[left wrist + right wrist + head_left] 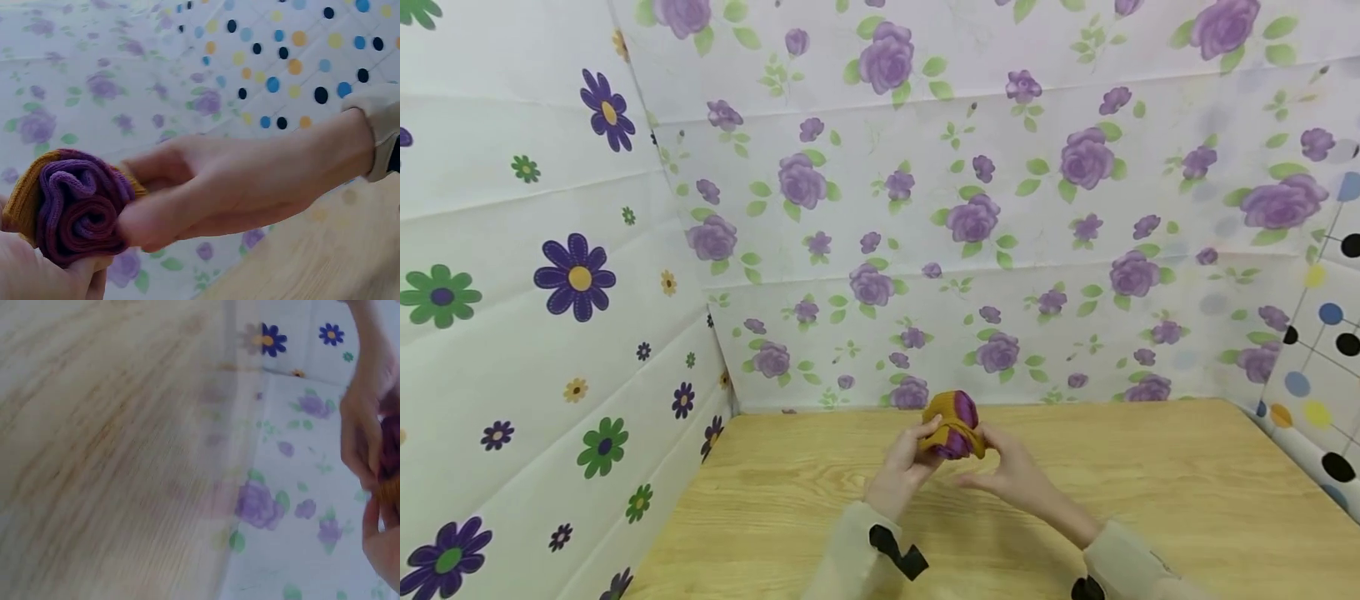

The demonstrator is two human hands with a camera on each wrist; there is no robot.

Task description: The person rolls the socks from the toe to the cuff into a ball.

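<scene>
A rolled-up pair of knit socks [953, 425], purple with a mustard ribbed cuff, is held up above the table. My left hand [910, 462] grips the roll from the left, its thumb over the front. On the other side my right hand [1011, 471] has its fingers hooked at the mustard cuff, the thumb spread lower down. The left wrist view shows the spiral end of the roll [87, 219], with the right hand's fingers [159, 167] at the cuff edge. Only part of the roll [390, 447] shows at the right wrist view's edge.
A wood-grain table [790, 500] lies below the hands. White sheeting with purple roses [973, 218] hangs behind it, daisy-print sheeting [512, 375] on the left and dotted sheeting [1318, 367] on the right.
</scene>
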